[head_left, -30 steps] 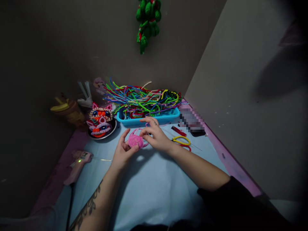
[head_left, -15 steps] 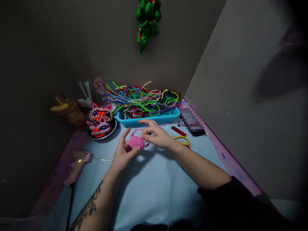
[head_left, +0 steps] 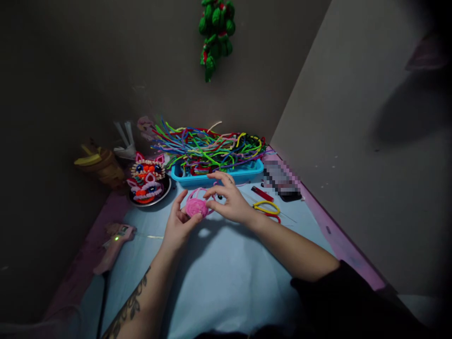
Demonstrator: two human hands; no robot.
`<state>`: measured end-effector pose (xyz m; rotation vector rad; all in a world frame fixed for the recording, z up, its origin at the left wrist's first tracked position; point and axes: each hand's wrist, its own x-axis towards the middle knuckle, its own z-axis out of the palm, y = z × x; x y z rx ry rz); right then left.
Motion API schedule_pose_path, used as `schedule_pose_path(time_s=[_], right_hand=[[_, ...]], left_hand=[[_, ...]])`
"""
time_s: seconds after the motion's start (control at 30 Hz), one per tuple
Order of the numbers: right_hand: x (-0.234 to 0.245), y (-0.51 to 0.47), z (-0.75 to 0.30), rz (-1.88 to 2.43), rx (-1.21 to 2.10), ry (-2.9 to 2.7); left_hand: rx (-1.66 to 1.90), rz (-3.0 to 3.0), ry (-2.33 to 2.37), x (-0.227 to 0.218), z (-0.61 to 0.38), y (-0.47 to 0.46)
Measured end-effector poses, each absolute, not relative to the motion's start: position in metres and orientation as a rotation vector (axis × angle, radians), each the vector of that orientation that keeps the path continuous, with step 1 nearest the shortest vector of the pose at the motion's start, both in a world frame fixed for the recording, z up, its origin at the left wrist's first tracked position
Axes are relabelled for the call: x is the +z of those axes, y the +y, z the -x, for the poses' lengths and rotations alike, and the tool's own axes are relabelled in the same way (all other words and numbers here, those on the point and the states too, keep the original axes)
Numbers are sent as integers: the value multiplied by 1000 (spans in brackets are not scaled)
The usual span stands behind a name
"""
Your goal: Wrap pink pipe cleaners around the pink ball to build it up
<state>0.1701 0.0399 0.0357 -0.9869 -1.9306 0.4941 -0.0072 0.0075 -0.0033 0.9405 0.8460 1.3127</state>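
Observation:
A flat pink coil of wound pipe cleaner (head_left: 197, 208) is held up over the table, with a loose pink loop rising from its top. My left hand (head_left: 178, 221) grips the coil from the left, its thumb across the lower front and the fingers behind, partly hidden. From the right, my right hand (head_left: 229, 200) has its thumb and a bent finger around the strand at the coil's right edge. Its index finger stretches out above. A small black bead-like piece (head_left: 220, 197) shows beneath the right fingers.
A blue tray (head_left: 219, 179) heaped with colourful pipe cleaners (head_left: 208, 146) stands behind my hands. Yellow-handled scissors (head_left: 267, 207), a red lighter (head_left: 262, 193) and a phone (head_left: 282, 181) lie right. Left are a glue gun (head_left: 115, 247) with its light on and a bowl (head_left: 165, 190) of fuzzy figures.
Both hands and the pink coil have shifted slightly left. The right hand's fingers have spread a little, and its thumb sits closer to the coil's edge.

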Motion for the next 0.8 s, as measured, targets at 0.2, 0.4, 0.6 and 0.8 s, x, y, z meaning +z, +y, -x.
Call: schedule_pose_path(time_s=[0.2,0.4,0.6,0.8], right_hand=[[37,39,-170,975,459,-1991],[42,43,-175,1001,553,-2085],[42,44,-178,955,545,-2197],[37,48,-176,921,559,-2257]], left_hand=[[1312,-980,853,0,7,5],[1275,-1029,864,5,5,1],[1236,-1040,857,1,4,2],[1213,-1024,852,1,4,2]])
